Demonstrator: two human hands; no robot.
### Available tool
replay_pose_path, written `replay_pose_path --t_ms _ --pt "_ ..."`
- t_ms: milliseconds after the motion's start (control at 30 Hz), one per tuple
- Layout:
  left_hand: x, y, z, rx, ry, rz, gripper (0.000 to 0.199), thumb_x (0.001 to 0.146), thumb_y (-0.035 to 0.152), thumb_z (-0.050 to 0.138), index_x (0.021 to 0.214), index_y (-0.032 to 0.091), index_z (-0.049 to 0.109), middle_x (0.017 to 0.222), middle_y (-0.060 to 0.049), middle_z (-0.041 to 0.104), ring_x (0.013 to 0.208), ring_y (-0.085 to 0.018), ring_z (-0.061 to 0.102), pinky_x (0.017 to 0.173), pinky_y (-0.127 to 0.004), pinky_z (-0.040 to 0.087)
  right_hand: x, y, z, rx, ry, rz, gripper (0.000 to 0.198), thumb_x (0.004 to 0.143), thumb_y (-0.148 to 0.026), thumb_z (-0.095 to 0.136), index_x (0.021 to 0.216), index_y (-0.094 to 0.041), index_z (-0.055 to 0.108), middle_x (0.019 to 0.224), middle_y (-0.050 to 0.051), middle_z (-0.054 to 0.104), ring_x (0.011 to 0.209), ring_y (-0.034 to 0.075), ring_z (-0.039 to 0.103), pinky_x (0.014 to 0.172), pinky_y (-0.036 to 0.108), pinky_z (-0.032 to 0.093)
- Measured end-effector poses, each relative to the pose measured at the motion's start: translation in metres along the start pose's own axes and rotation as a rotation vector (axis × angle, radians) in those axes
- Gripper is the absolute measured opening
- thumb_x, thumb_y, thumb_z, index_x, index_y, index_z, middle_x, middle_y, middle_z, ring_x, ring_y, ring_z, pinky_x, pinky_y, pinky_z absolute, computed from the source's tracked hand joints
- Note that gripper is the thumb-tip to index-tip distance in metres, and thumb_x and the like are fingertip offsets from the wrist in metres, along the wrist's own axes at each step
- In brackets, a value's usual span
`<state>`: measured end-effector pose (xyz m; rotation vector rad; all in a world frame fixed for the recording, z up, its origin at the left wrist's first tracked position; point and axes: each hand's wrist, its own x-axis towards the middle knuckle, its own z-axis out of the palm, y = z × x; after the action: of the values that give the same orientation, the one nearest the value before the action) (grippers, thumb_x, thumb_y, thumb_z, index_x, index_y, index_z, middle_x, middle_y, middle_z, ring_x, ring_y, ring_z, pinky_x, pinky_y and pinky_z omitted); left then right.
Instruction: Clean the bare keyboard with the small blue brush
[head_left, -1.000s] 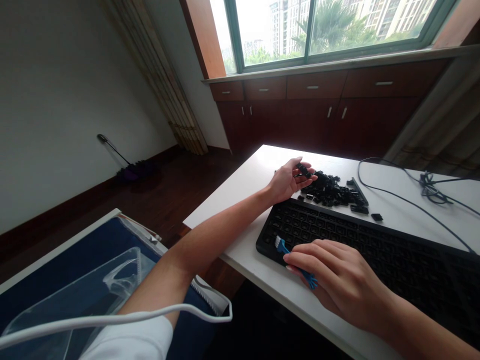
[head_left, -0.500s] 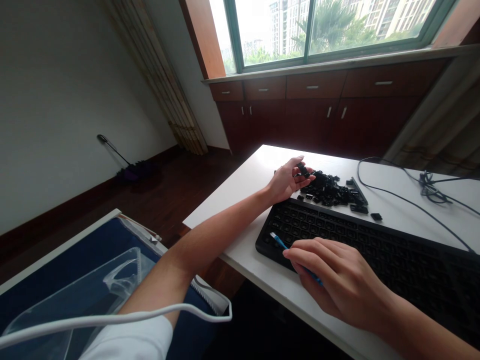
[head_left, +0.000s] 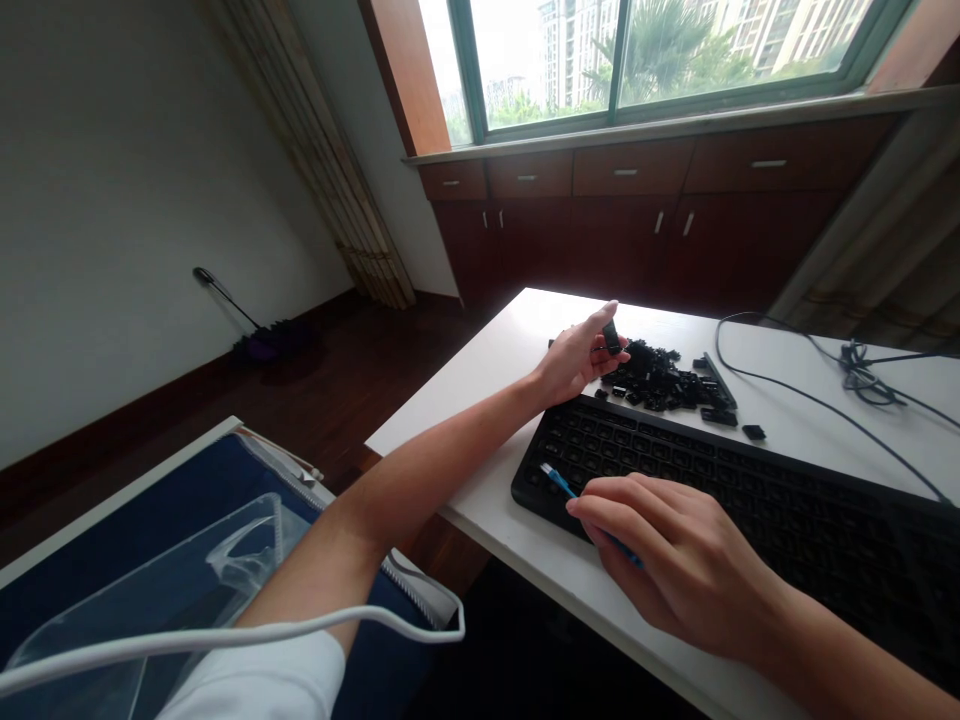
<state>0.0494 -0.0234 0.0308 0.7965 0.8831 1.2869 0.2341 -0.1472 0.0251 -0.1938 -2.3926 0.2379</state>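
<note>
Beside a heap of loose black keycaps (head_left: 656, 375), my left hand (head_left: 577, 357) is closed on a black keycap (head_left: 611, 337), held up between thumb and fingers. My right hand (head_left: 667, 560) pinches a small blue brush (head_left: 559, 480) with pale bristles at its tip. The brush tip points over the left end of a black keyboard (head_left: 720, 465), whose keys are off and whose rows of sockets show. My right hand covers part of the keyboard's front edge and part of the brush handle.
The white table (head_left: 465, 400) carries a black cable (head_left: 825, 385), bunched at the right. Longer black keycaps lie at the heap's right side. Left of the table is a blue surface with clear plastic (head_left: 150, 590) on it; a white cord (head_left: 300, 628) crosses my left arm.
The keycap in my left hand has turned more upright, and the thumb has risen and shifted slightly right. My right hand and the brush have hardly moved.
</note>
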Motion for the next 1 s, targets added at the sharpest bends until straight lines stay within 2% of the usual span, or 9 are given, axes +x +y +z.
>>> replay_pose_path --t_ms 433,733,1000 --pt "-0.0021 0.0017 0.0007 0.041 -0.017 0.006 0.06 0.073 0.064 0.074 0.112 0.021 0.059 0.095 -0.005 0.067 0.078 -0.014 0.068 0.065 -0.022 0.051 0.001 0.0013 -0.0006 -0.016 0.018 -0.046 0.028 0.088 -0.012 0.069 0.115 -0.014 0.064 0.102 0.006 0.069 0.082 0.016 0.063 0.071 0.031 0.052" --pt "-0.0023 0.0006 -0.0004 0.05 -0.054 0.015 0.05 0.076 0.062 0.071 0.095 0.017 0.062 0.103 -0.007 0.066 0.086 -0.015 0.07 0.069 -0.021 0.051 0.0003 -0.0014 -0.0008 -0.01 0.003 -0.055 0.026 0.088 -0.013 0.069 0.113 -0.014 0.064 0.099 0.006 0.069 0.082 0.016 0.062 0.071 0.031 0.052" --pt "-0.002 0.0007 -0.0005 0.048 -0.068 0.006 0.046 0.081 0.06 0.068 0.092 0.016 0.064 0.1 -0.007 0.067 0.085 -0.014 0.069 0.073 -0.021 0.051 0.0022 -0.0011 -0.001 -0.008 0.005 -0.05 0.025 0.088 -0.014 0.068 0.113 -0.014 0.064 0.099 0.006 0.069 0.082 0.016 0.063 0.072 0.031 0.051"
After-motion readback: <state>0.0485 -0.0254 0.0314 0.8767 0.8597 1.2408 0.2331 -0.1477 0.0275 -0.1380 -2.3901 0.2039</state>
